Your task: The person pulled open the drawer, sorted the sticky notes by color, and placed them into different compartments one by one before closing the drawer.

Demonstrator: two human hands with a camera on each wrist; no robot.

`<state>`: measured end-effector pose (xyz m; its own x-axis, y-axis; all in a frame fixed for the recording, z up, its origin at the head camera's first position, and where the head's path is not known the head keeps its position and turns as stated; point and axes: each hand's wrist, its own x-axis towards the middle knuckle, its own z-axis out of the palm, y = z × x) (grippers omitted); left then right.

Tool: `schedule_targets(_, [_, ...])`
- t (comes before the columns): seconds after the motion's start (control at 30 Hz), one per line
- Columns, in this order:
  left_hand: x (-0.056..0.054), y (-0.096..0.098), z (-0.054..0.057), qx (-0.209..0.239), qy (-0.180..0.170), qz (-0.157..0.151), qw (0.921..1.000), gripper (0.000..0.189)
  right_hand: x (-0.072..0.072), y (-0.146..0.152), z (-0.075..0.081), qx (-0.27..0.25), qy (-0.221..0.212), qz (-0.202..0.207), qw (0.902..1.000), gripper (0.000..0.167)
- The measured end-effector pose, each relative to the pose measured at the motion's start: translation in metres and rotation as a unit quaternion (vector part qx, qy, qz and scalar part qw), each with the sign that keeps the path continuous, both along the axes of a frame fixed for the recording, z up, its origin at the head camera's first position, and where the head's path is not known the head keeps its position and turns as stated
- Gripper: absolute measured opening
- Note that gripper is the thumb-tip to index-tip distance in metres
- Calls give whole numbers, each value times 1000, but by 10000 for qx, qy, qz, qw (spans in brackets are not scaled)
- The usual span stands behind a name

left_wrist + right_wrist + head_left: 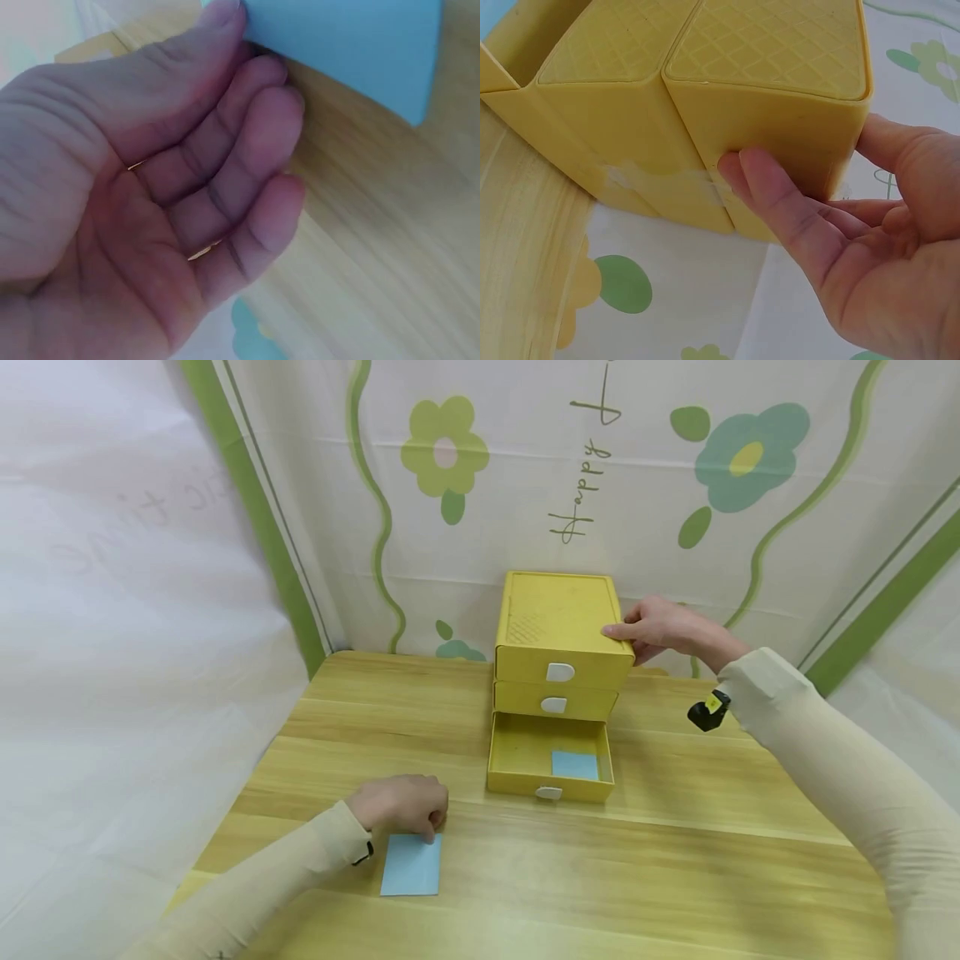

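Toward the front left of the table, my left hand (408,802) pinches the far edge of a square of light blue paper (411,867). Close up in the left wrist view, the thumb presses that blue paper (360,52) and the other fingers curl in. A yellow three-drawer box (558,610) stands at the back, its bottom drawer (517,782) pulled out. Inside that drawer, toward its right, lies a second blue paper (575,766). My right hand (660,627) grips the box's upper right side, thumb on top and fingers against the side wall (780,142).
White tabs mark the drawer fronts, such as the top tab (560,672). Behind the wooden table (675,860) hangs a white curtain (510,468) with flowers and lettering. A black-and-yellow device (708,711) sits at the right cuff.
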<state>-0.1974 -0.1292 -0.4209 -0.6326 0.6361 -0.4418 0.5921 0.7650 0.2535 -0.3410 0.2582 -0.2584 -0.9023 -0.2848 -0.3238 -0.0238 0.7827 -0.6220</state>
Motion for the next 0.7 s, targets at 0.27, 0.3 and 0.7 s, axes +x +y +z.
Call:
schedule_targets(0.27, [6, -2, -1, 102, 87, -35, 9999, 27, 0, -2, -2, 98, 89, -34, 9999, 46])
schedule_targets(0.3, [6, -3, -2, 155, 61, -96, 9998, 26, 0, -2, -2, 106, 85, -36, 9999, 46])
schedule_targets(0.7, [0, -4, -9, 729, -245, -647, 9949, 14, 1, -1, -1, 124, 101, -24, 9999, 45])
